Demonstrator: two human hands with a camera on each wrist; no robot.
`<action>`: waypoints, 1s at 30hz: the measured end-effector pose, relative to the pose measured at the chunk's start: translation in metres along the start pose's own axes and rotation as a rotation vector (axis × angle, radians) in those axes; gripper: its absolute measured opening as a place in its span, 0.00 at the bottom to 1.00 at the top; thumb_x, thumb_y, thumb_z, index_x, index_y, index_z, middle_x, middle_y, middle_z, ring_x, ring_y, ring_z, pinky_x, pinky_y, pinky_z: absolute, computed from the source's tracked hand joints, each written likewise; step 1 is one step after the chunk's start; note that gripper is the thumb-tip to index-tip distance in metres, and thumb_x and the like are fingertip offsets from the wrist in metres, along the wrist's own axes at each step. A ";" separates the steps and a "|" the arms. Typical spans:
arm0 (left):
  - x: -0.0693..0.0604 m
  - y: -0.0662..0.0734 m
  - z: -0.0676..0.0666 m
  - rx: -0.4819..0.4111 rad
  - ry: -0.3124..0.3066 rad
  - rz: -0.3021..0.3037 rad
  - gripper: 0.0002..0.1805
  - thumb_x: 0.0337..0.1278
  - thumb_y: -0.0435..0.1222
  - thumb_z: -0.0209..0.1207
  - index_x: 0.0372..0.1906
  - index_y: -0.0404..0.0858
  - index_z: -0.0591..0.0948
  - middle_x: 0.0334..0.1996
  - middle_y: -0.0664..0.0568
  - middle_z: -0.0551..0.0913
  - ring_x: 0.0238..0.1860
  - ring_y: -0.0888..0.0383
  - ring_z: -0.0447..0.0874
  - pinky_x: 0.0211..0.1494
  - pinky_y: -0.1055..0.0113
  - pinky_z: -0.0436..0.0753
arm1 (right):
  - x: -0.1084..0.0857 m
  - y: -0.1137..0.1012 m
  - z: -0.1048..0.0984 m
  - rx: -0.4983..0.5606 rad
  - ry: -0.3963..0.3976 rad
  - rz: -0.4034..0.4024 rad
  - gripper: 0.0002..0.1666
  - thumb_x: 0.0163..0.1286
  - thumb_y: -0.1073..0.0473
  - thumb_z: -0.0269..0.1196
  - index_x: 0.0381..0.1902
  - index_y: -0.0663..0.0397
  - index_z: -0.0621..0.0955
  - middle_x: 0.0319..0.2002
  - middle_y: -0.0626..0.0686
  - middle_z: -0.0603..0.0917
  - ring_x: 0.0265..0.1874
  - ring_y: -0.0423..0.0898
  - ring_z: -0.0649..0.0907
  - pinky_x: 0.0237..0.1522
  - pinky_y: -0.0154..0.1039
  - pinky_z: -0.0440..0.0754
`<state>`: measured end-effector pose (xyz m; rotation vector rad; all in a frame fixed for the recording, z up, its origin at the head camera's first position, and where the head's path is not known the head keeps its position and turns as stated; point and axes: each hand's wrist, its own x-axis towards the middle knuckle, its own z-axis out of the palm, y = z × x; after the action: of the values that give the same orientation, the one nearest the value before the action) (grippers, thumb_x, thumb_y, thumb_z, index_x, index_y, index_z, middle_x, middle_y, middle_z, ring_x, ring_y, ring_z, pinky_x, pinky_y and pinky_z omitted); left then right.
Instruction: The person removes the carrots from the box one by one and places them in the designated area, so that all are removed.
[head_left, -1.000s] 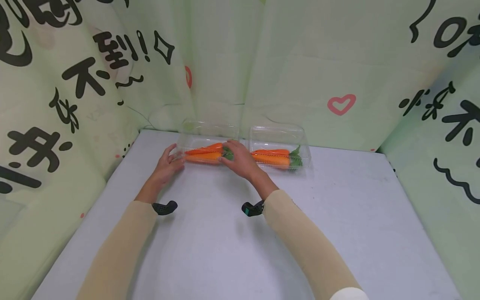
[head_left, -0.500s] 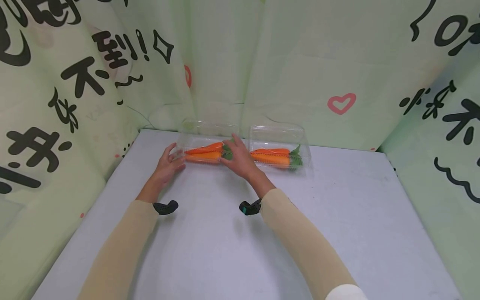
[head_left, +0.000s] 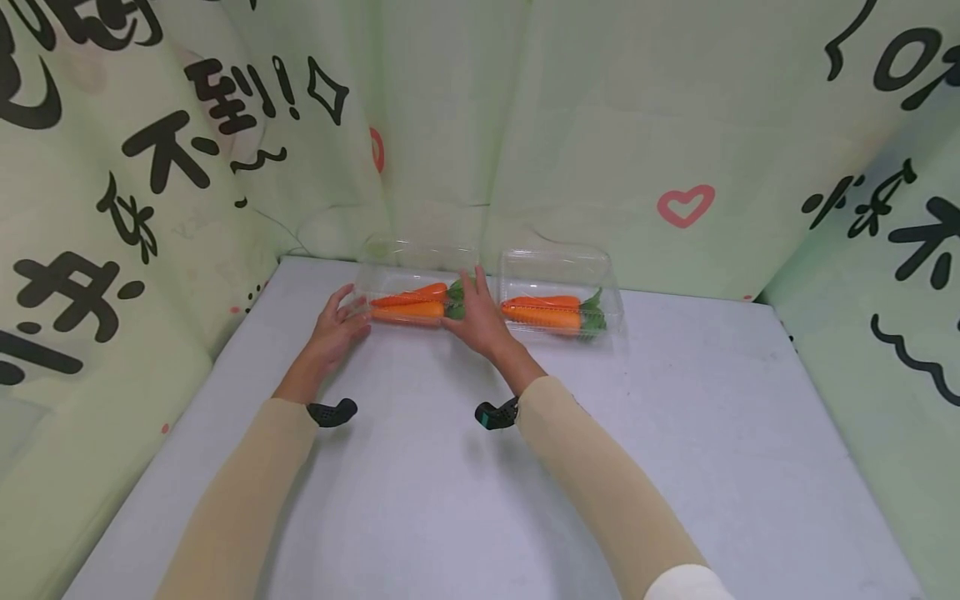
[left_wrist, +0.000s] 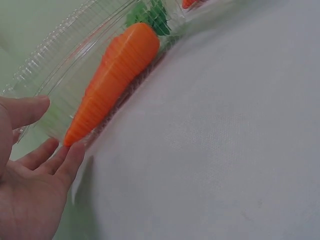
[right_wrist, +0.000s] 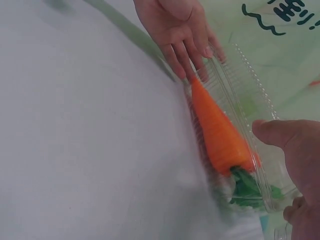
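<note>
Two clear plastic boxes with raised lids stand side by side, the left box (head_left: 417,257) and the right box (head_left: 557,271). Orange carrots (head_left: 408,312) with green tops lie in the left one. My left hand (head_left: 335,332) touches its left end, fingers loosely spread; in the left wrist view the fingertips of the left hand (left_wrist: 37,185) are by the carrot's tip (left_wrist: 75,132). At its right end is my right hand (head_left: 486,323), fingers extended by the green tops. The right wrist view shows the thumb of my right hand (right_wrist: 302,155) straight over the box edge.
More orange carrots (head_left: 542,318) with green tops lie in the right box. A white table (head_left: 420,467) extends in front of the boxes. Behind and at both sides hangs a pale green curtain (head_left: 585,150) with black characters and red hearts.
My right hand has shifted slightly left, and its fingers have straightened and lifted from the green tops. The left hand and both boxes have stayed nearly still.
</note>
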<state>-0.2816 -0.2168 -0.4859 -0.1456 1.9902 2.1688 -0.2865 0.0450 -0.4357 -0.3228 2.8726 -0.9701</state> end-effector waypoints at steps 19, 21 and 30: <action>0.003 -0.003 0.002 0.055 0.048 -0.038 0.41 0.68 0.31 0.53 0.76 0.54 0.45 0.75 0.48 0.57 0.70 0.51 0.64 0.73 0.59 0.69 | 0.003 -0.005 0.016 0.046 0.086 0.061 0.64 0.58 0.54 0.72 0.78 0.48 0.42 0.78 0.58 0.37 0.67 0.59 0.70 0.64 0.50 0.75; 0.004 -0.003 0.002 0.042 0.051 -0.034 0.41 0.68 0.31 0.52 0.76 0.53 0.45 0.75 0.47 0.57 0.69 0.50 0.65 0.73 0.57 0.68 | 0.003 -0.005 0.017 0.044 0.082 0.068 0.64 0.58 0.53 0.72 0.78 0.48 0.41 0.78 0.59 0.38 0.69 0.60 0.67 0.66 0.51 0.73; 0.007 -0.002 0.008 0.056 0.109 -0.037 0.40 0.67 0.37 0.56 0.75 0.51 0.47 0.73 0.45 0.60 0.64 0.52 0.69 0.72 0.56 0.70 | 0.005 -0.005 0.019 0.033 0.090 0.080 0.62 0.60 0.51 0.70 0.77 0.49 0.42 0.78 0.62 0.42 0.74 0.59 0.60 0.70 0.52 0.67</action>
<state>-0.2878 -0.2082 -0.4888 -0.2967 2.0864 2.1231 -0.2873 0.0282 -0.4479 -0.1643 2.9207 -1.0417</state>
